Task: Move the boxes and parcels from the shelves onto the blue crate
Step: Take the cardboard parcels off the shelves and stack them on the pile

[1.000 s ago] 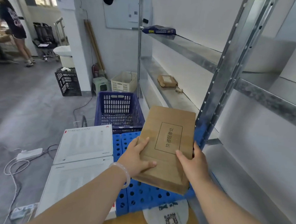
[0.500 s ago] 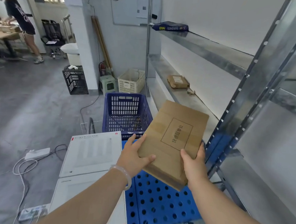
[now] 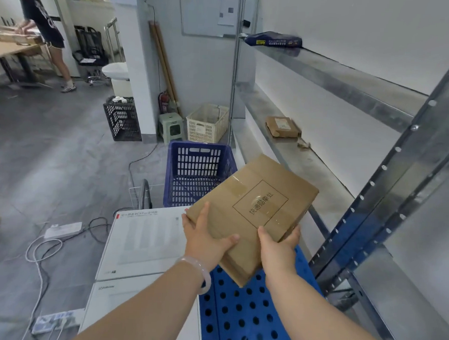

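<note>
Cardboard box (image 3: pixel 252 210), top face: a black printed rectangle encloses the characters 快递贴单处. White carton (image 3: pixel 146 243), far edge: a small red mark and one line of grey print, too small to read. Dark blue packet (image 3: pixel 273 39): yellow label and pale lettering, illegible.

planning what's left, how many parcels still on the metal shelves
2: a dark blue packet on the upper shelf, a small brown cardboard box on the middle shelf. More may be hidden below.

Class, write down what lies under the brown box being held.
The perforated blue crate shows below it. The box hides the crate's far end.
</note>
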